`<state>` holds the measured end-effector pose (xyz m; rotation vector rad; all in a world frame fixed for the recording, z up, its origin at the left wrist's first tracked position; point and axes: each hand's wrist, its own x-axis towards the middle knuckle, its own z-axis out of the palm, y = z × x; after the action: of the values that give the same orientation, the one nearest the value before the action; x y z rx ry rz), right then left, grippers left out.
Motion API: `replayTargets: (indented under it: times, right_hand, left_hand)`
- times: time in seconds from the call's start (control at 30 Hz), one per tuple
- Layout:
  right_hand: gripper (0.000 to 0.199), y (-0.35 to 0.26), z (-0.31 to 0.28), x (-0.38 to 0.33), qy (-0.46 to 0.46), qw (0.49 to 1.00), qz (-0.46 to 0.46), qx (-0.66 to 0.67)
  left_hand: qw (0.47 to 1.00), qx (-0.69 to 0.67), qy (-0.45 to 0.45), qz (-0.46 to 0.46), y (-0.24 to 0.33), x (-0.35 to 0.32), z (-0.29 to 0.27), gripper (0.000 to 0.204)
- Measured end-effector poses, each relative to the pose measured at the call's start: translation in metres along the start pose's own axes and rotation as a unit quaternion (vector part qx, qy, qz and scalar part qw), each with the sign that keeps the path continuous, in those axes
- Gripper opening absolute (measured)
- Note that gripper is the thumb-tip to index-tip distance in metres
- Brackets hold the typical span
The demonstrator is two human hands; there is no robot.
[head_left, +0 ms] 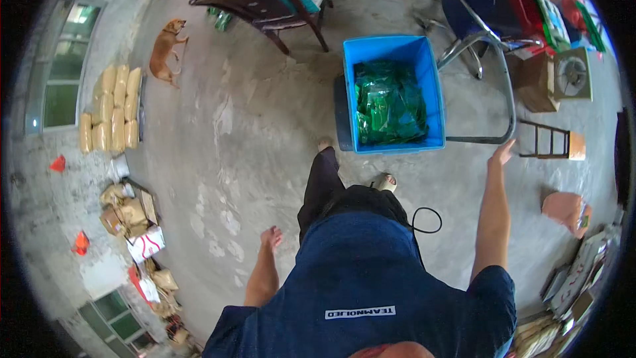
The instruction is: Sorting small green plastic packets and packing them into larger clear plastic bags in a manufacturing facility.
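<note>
My left hand (pixel 271 237) hangs free over the floor left of my body, its fingers loosely apart and nothing in it. Out to the right, my right hand (pixel 503 152) reaches forward with fingers stretched out, close to the bent corner of a metal tube frame (pixel 478 140). Whether the fingertips touch the tube, I cannot tell. In front of my feet stands a blue plastic bin (pixel 434 113), holding many shiny green plastic-like pieces (pixel 391 103). The tube frame runs from beside the bin up toward a dark blue chair (pixel 467 3).
A wooden chair (pixel 262 3) with things on it stands ahead to the left. A brown dog (pixel 163 53) lies farther left, near stacked tan sacks (pixel 116 106). At the right are a cardboard box (pixel 535 83) with a fan and a small wooden stool (pixel 575 145).
</note>
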<state>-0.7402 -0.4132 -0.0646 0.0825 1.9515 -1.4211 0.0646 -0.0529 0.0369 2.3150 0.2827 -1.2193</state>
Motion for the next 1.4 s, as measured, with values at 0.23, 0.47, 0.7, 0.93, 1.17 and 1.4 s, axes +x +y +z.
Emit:
replayTargets:
  times: [0.23, 0.47, 0.7, 0.93, 1.17, 1.4]
  right_hand:
    - [0.103, 0.218, 0.054, -0.099, -0.183, 0.925, 0.321, -0.085]
    - [0.07, 0.266, 0.098, -0.17, -0.153, 0.9, 0.409, 0.023]
    - [0.082, 0.269, 0.106, -0.186, -0.074, 0.941, 0.296, 0.147]
    - [0.096, 0.239, 0.127, -0.188, 0.071, 0.94, 0.327, 0.069]
    - [0.09, 0.249, 0.12, -0.154, 0.121, 0.955, 0.243, 0.118]
    - [0.076, 0.162, 0.154, -0.193, 0.154, 0.952, 0.265, -0.018]
  left_hand:
    - [0.875, 0.325, -0.134, 0.333, 0.307, 0.069, 0.257, 0.036]
    - [0.663, 0.331, -0.42, 0.524, 0.499, -0.003, 0.521, 0.041]
    - [0.573, 0.466, -0.374, 0.561, 0.552, 0.009, 0.65, 0.067]
    - [0.438, 0.589, -0.412, 0.54, 0.539, -0.022, 0.747, 0.085]
    - [0.478, 0.621, -0.422, 0.455, 0.512, -0.016, 0.792, 0.087]
    - [0.459, 0.638, -0.403, 0.469, 0.527, -0.022, 0.823, 0.062]
